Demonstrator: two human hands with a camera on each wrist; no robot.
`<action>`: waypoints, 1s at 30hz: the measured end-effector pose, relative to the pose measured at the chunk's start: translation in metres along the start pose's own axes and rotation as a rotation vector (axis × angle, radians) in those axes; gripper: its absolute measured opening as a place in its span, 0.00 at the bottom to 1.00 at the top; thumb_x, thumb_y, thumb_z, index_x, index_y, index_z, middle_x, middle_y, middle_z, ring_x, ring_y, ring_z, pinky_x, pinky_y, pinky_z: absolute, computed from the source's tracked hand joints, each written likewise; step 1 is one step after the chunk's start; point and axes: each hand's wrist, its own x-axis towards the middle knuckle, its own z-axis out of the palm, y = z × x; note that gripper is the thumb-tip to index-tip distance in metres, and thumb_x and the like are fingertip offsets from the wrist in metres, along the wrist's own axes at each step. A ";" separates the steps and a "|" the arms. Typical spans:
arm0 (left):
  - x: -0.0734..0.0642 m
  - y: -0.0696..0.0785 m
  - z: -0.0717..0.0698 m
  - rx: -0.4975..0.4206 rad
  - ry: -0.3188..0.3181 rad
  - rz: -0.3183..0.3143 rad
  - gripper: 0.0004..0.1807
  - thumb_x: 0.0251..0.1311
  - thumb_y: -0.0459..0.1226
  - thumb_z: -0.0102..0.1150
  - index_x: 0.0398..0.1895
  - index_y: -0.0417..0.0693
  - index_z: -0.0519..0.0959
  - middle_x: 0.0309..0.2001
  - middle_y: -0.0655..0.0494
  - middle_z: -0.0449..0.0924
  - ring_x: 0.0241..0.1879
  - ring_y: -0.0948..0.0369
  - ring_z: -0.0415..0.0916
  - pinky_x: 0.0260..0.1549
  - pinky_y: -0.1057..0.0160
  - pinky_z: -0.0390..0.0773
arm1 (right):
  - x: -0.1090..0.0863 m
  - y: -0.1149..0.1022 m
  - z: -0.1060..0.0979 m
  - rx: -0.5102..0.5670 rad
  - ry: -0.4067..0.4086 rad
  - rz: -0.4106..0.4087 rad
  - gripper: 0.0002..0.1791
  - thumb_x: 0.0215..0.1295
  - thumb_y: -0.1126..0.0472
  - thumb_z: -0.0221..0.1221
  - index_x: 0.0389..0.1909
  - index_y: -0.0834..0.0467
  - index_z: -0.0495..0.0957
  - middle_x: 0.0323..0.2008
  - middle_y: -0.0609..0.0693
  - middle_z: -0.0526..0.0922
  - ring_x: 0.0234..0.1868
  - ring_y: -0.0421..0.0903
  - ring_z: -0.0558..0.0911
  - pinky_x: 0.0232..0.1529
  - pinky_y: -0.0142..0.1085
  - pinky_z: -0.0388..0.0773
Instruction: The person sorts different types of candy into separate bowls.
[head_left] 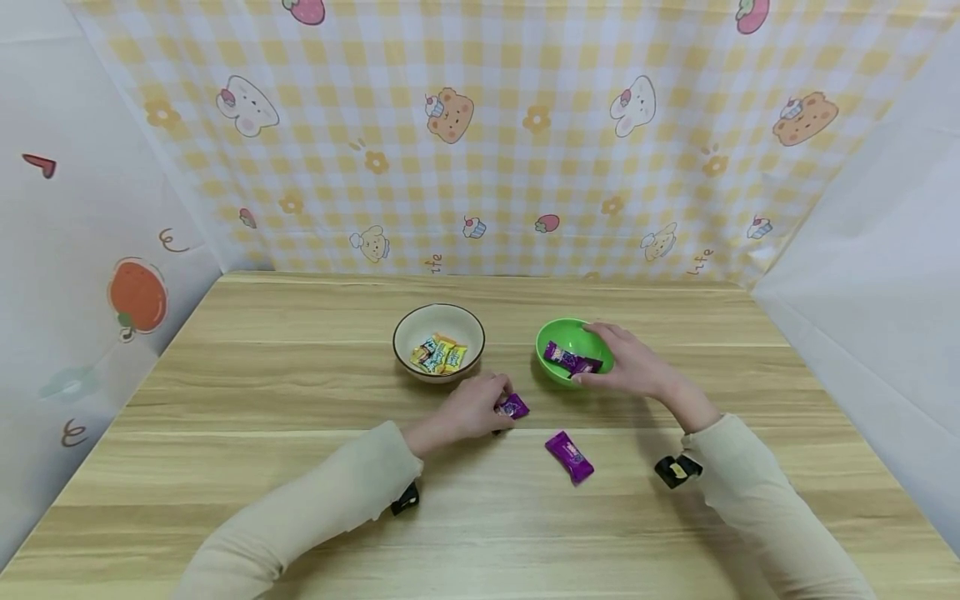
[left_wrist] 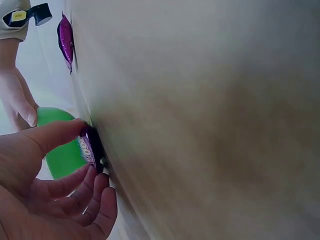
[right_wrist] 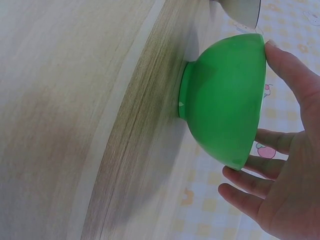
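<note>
My left hand (head_left: pixel 474 407) pinches a purple wrapped candy (head_left: pixel 513 407) on the table between thumb and fingertips; in the left wrist view the candy (left_wrist: pixel 90 150) stands edge-on between them. Around the rim of a green bowl (head_left: pixel 551 372), my right hand (head_left: pixel 633 364) spreads its thumb and fingers, gripping it from the right. Inside that bowl lie purple candies (head_left: pixel 561 357). The right wrist view shows the green bowl (right_wrist: pixel 225 100) standing on its foot, held across its rim. Another purple candy (head_left: pixel 570 457) lies nearer me, apart from both hands.
A cream bowl with a dark rim (head_left: pixel 405 367) stands left of the green one, holding several yellow and blue packets (head_left: pixel 441 354). The wooden table (head_left: pixel 247 400) ends at a checked curtain (head_left: pixel 495 167) behind and white cloth at both sides.
</note>
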 end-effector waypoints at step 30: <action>0.016 0.003 -0.019 -0.798 -0.041 -0.264 0.13 0.51 0.35 0.61 0.39 0.38 0.76 0.28 0.51 0.74 0.25 0.61 0.72 0.25 0.65 0.76 | 0.001 0.002 0.001 0.004 0.005 -0.002 0.47 0.47 0.43 0.63 0.61 0.66 0.56 0.59 0.68 0.58 0.57 0.63 0.60 0.53 0.55 0.59</action>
